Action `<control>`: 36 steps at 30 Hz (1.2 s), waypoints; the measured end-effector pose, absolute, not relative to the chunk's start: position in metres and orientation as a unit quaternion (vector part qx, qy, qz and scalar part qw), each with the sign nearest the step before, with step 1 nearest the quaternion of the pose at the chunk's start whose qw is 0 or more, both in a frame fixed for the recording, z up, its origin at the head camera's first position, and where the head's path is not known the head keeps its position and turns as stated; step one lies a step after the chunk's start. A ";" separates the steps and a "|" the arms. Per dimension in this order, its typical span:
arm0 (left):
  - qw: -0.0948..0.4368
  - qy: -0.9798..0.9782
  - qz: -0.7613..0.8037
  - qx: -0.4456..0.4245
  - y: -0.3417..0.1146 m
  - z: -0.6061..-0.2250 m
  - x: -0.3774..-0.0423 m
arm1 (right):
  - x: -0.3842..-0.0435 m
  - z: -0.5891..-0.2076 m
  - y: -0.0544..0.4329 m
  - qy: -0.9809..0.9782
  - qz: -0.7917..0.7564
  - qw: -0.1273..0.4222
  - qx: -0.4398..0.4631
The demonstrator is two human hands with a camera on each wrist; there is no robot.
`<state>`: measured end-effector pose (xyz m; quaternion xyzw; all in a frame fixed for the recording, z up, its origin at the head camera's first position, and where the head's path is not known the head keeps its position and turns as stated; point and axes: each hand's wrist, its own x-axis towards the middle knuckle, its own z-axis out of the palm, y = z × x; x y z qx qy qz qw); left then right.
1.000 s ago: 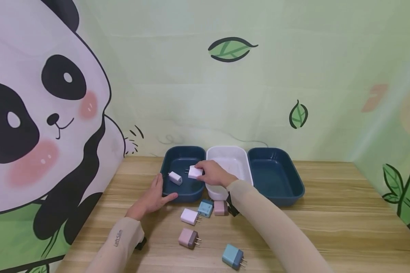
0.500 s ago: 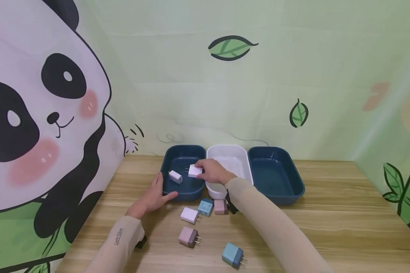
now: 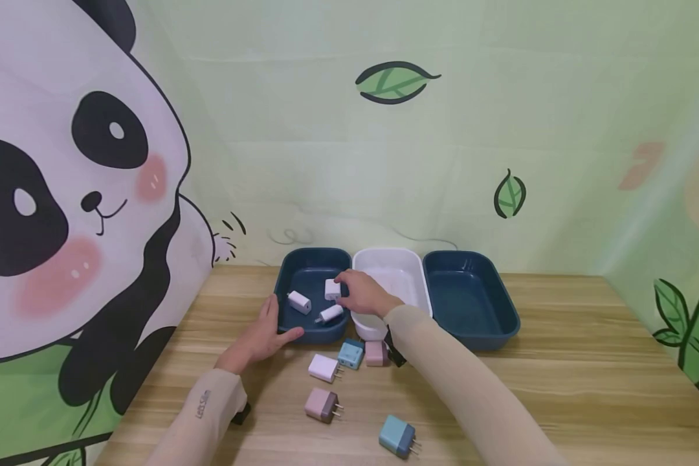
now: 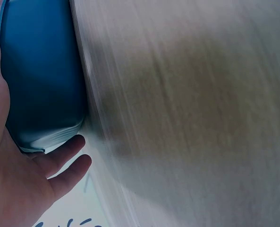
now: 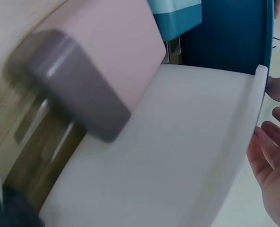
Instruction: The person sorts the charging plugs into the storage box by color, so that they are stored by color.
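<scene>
Right hand point(image 3: 366, 294): at left tray's right rim, thumb and forefinger apart; can't tell if they touch the far plug. Other fingers hidden in head view; cut off in right wrist view.
Left hand point(image 3: 259, 340): straight fingers along left tray's left wall, thumb at near side, not clamped. Cut off in left wrist view.
Left tray point(image 3: 314, 335): three white plugs inside. Left plug point(image 3: 299, 302), near plug point(image 3: 332, 314) at near right, far plug point(image 3: 332, 289) beyond it, just left of the fingertips, prongs not visible.
White tray point(image 3: 399, 275): near right part behind sleeve point(image 3: 454, 375).
Table point(image 3: 565, 369): loose white plug point(image 3: 323, 367), pink plug point(image 3: 321, 405), blue plug point(image 3: 396, 435).
White tray's near wall: second blue plug point(image 3: 351, 354) beside second pink plug point(image 3: 376, 353); latter's prongs blurred in right wrist view.
</scene>
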<state>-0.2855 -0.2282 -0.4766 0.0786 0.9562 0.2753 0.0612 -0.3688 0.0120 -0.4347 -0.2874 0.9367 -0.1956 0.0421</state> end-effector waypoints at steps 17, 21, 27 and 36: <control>0.049 0.956 0.275 0.093 -0.228 -0.479 -0.285 | -0.315 -0.412 0.059 0.913 -0.155 0.046 -0.374; 0.051 0.955 0.277 0.093 -0.227 -0.479 -0.286 | -0.302 -0.413 0.066 0.905 -0.146 0.057 -0.395; 0.052 0.955 0.276 0.091 -0.228 -0.478 -0.286 | -0.287 -0.418 0.068 0.897 -0.142 0.072 -0.413; 0.051 0.957 0.271 0.090 -0.226 -0.478 -0.287 | -0.273 -0.430 0.058 0.880 -0.120 0.082 -0.452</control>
